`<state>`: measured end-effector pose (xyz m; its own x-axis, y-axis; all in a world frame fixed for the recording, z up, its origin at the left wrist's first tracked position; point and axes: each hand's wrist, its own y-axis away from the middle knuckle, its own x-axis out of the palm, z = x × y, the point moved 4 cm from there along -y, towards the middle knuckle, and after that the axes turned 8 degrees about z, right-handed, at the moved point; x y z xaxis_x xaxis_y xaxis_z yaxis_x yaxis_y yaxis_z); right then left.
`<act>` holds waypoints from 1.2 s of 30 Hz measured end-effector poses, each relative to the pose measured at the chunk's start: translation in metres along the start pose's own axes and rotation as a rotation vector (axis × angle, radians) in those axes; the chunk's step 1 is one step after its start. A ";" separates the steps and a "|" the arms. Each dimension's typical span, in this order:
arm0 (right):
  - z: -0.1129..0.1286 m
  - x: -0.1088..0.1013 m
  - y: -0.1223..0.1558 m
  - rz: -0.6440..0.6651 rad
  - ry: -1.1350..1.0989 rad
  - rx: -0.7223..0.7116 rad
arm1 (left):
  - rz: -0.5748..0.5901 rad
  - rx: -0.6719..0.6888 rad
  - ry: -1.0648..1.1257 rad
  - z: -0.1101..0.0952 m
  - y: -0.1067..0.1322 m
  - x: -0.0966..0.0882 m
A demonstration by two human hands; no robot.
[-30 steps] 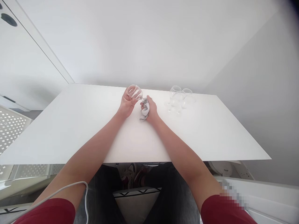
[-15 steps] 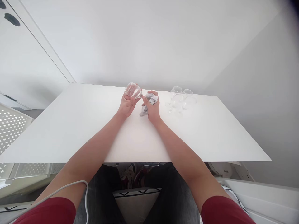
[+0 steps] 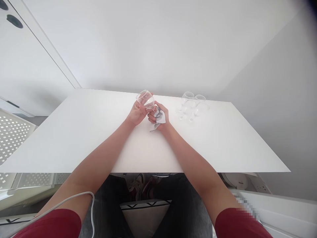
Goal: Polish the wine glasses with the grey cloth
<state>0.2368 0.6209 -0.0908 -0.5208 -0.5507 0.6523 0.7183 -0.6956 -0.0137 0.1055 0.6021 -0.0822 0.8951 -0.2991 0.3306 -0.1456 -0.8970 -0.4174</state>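
Observation:
My left hand (image 3: 138, 112) is closed around the bowl of a clear wine glass (image 3: 146, 99). The glass tilts, its rim pointing up and left and its stem end toward my right hand. In my right hand (image 3: 162, 114) is a crumpled light grey cloth (image 3: 158, 119), pressed around the lower part of the glass. A loose corner of the cloth hangs down toward the tabletop. The stem and foot are mostly hidden by fingers and cloth. Both hands are above the white table (image 3: 146, 152), close together.
Several clear stemmed glasses (image 3: 190, 104) stand in a group on the table, right of my hands. A white wall (image 3: 158, 46) rises behind the table's far edge. A white perforated basket (image 3: 15, 135) is at the left. A white cable (image 3: 74, 197) crosses my left arm.
The glass and my left hand have shifted slightly right. My right hand has turned palm upward, and the cloth has moved down and now wraps the glass's lower end.

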 end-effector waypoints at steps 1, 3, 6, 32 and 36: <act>0.001 0.000 0.000 -0.020 0.032 -0.028 | -0.006 -0.007 -0.006 0.001 0.000 -0.001; 0.002 -0.003 -0.001 -0.094 0.129 -0.090 | -0.027 -0.011 -0.009 0.003 -0.001 -0.003; 0.004 -0.011 -0.001 -0.331 0.418 -0.198 | -0.071 0.024 0.022 0.003 -0.002 -0.007; -0.021 0.027 0.000 0.091 1.667 -0.100 | -0.288 0.024 -0.281 -0.003 0.004 0.000; -0.022 0.026 -0.001 0.084 1.673 -0.119 | -0.268 0.014 -0.282 0.002 0.003 -0.003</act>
<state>0.2123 0.5975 -0.0905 -0.4261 -0.3824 -0.8199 0.7719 -0.6263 -0.1091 0.1036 0.6014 -0.0861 0.9816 0.0485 0.1849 0.1136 -0.9259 -0.3603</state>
